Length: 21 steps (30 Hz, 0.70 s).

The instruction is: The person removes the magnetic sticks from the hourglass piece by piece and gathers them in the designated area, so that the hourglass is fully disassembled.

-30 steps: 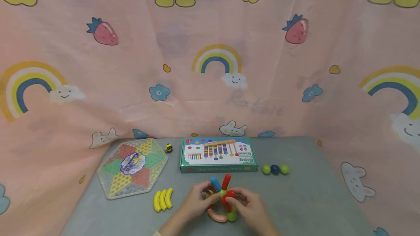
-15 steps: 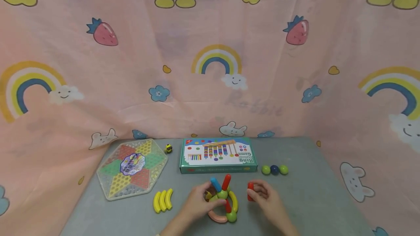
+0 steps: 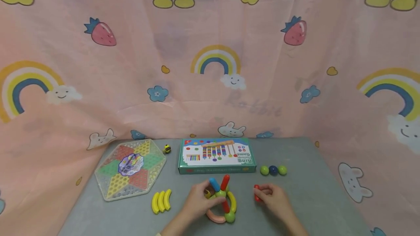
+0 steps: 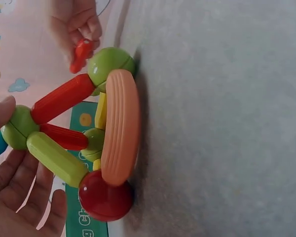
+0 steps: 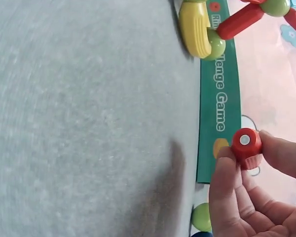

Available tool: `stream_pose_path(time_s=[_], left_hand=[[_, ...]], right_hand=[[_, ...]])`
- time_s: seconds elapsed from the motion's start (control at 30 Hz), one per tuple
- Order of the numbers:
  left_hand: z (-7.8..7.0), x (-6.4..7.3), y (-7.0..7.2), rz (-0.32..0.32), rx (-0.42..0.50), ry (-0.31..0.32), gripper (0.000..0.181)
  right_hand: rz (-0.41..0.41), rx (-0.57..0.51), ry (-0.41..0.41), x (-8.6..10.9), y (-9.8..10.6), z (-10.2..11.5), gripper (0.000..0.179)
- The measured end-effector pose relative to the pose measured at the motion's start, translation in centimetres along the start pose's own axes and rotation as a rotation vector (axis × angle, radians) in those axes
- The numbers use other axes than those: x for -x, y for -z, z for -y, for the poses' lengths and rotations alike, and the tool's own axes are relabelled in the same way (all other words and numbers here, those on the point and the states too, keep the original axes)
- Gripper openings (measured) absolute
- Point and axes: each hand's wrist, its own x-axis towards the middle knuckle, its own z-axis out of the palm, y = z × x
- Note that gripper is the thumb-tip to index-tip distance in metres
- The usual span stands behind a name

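Observation:
My left hand [image 3: 198, 201] steadies a standing toy frame of magnetic rods and balls. Its thumb and fingers pinch the green top ball [image 4: 20, 127]. Red rods [image 4: 61, 98] and a lime rod [image 4: 58, 158] slope down from that ball, and a blue rod [image 3: 214, 184] sticks out upward. Curved rods, one salmon [image 4: 121, 126] and one yellow [image 3: 232, 202], join balls at the base, among them a dark red ball [image 4: 106, 196]. Right of the frame and apart from it, my right hand [image 3: 275, 197] pinches a loose red rod [image 5: 247, 147], its round magnet end facing the right wrist camera.
Three yellow curved rods [image 3: 160, 201] lie left of the frame. Behind are a hexagonal Chinese checkers board [image 3: 115, 185], a small bee figure [image 3: 167, 149] and a Ring Challenge Game box [image 3: 216, 170]. Two green balls and a blue ball [image 3: 273, 170] sit in a row at right.
My right hand has drawn away rightward from the frame, carrying the red rod. My left hand stays at the top ball.

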Motion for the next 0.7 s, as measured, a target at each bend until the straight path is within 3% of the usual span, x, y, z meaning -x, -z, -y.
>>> stream_pose_path(time_s=[0.2,0.37,0.57,0.7], left_hand=[[0.0,-0.3,0.6,0.077,0.056,0.029,0.021],[0.2,-0.2,0.7,0.125,0.037,0.015,0.021],[0.6,0.0,0.0,0.073,-0.033,0.016,0.049],[0.5,-0.1,0.0,0.045,-0.038,0.01,0.039]], right_hand=[[0.024,0.03,0.012,-0.2,-0.7,-0.4,0.033],[0.05,0.042,0.03,0.4,-1.0,-0.3,0.029],[0.06,0.096,0.046,0.6,-1.6,-0.6,0.026],[0.056,0.131,0.088,0.5,-2.0,-0.6,0.022]])
